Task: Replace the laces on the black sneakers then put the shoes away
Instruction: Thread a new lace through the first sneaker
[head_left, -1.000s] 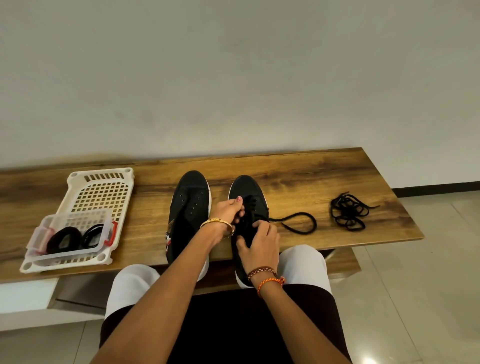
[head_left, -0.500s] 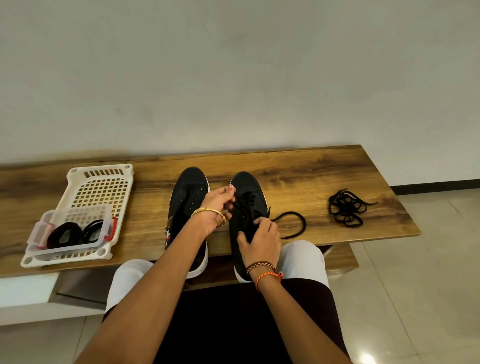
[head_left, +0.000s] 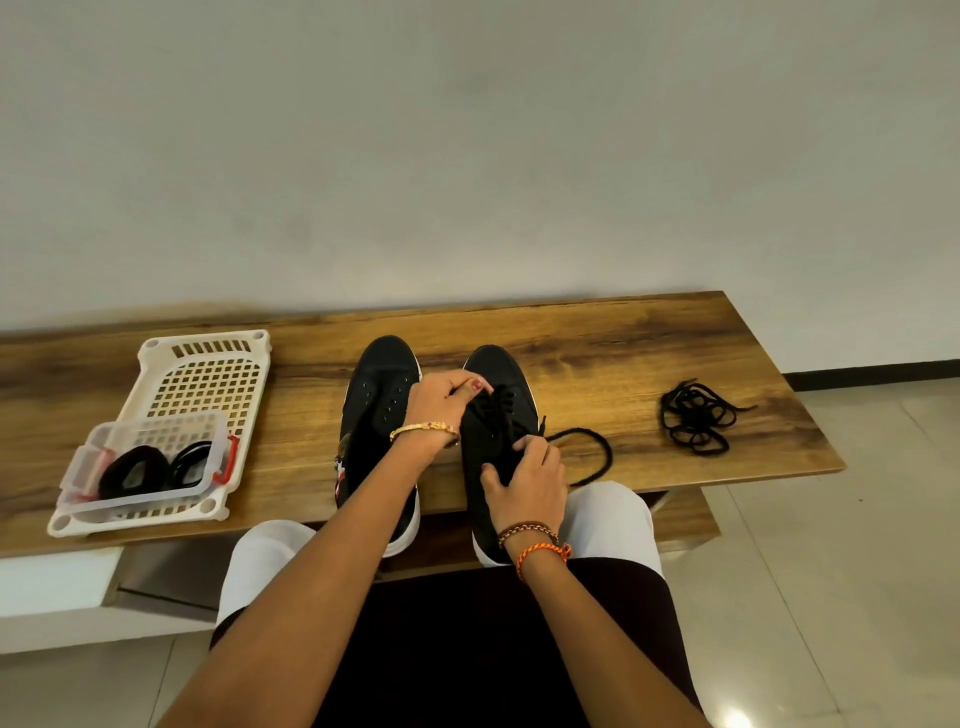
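The left hand (head_left: 444, 402) pinches a strand of the black lace (head_left: 498, 410) over the right sneaker (head_left: 496, 441), fingers curled on it. At its 5 o'clock the right hand (head_left: 530, 480) rests on that sneaker, fingertips pinching the lace where a loose loop runs out toward 3 o'clock on the wooden bench (head_left: 623, 353). The left sneaker (head_left: 382, 405), its eyelets bare, stands just beside it at 9 o'clock. A lace bundle (head_left: 693, 418) lies well apart at 3 o'clock; a white basket (head_left: 208, 374) sits at 9 o'clock.
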